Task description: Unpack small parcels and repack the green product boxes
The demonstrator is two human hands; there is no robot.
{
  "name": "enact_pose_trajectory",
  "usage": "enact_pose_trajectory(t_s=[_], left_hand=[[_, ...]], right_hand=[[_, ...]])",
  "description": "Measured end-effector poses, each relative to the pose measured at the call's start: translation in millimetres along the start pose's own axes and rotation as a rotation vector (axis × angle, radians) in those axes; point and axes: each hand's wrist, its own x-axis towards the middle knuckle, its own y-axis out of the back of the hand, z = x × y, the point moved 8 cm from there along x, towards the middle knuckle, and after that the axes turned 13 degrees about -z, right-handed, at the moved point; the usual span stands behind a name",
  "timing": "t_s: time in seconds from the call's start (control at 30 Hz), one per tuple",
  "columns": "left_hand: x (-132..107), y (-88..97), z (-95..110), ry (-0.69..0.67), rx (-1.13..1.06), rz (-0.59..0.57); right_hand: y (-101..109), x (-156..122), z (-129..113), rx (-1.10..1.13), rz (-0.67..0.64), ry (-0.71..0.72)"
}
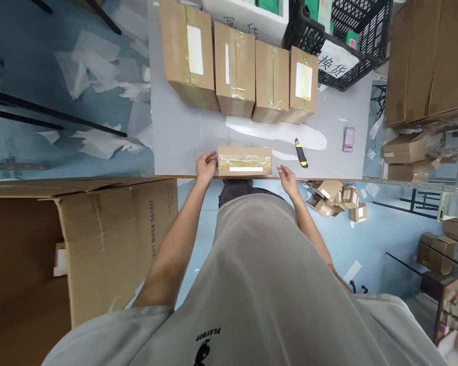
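Note:
A small taped cardboard box (244, 153) lies lengthwise at the table's front edge, a white label strip along its near side. My left hand (206, 167) is at the box's left end, its curled fingers against the cardboard. Just off the right end is my right hand (287, 179), fingers loosely bent and apart, holding nothing. A black and yellow utility knife (301, 153) rests on the table beyond my right hand.
Taped cartons (234, 68) line the back of the grey table (191, 132). Behind them stand a white foam box (248, 20) and a black crate (343, 71). A pink packet (348, 139) lies right. A large open carton (110, 254) stands left; discarded boxes (332, 197) litter the floor.

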Motion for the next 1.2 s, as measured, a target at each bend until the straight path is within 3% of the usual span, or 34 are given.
enact_pose_trajectory(t_s=[0.1, 0.23, 0.37, 0.53, 0.7, 0.8, 0.93, 1.2], left_hand=[[-15.5, 1.2, -21.8, 0.145, -0.011, 0.072], [-42.6, -1.4, -31.5, 0.113, 0.0, 0.082], [-52.1, -7.0, -33.4, 0.117, 0.079, 0.011], [-51.0, -1.3, -14.8, 0.074, 0.265, -0.03], [-44.0, 7.0, 17.3, -0.062, 0.348, -0.044], [-35.3, 6.2, 23.8, -0.063, 0.398, -0.082], [-30.3, 9.1, 11.6, 0.04, 0.389, -0.075], [-40.1, 14.5, -18.8, 0.158, 0.164, -0.005]], right_hand=[[-7.6, 14.5, 8.9, 0.027, -0.046, -0.056], [-29.9, 32.7, 20.7, 0.082, -0.13, -0.137], [-45.4, 41.2, 26.5, 0.112, -0.202, -0.087], [-41.4, 46.3, 29.0, 0.124, -0.225, 0.029], [-32.0, 53.4, 23.5, 0.108, -0.212, 0.165], [-31.3, 58.0, 25.1, 0.088, -0.207, 0.162], [-35.7, 58.4, 30.4, 0.094, -0.24, 0.135], [-40.7, 47.8, 48.4, 0.089, -0.237, 0.036]])
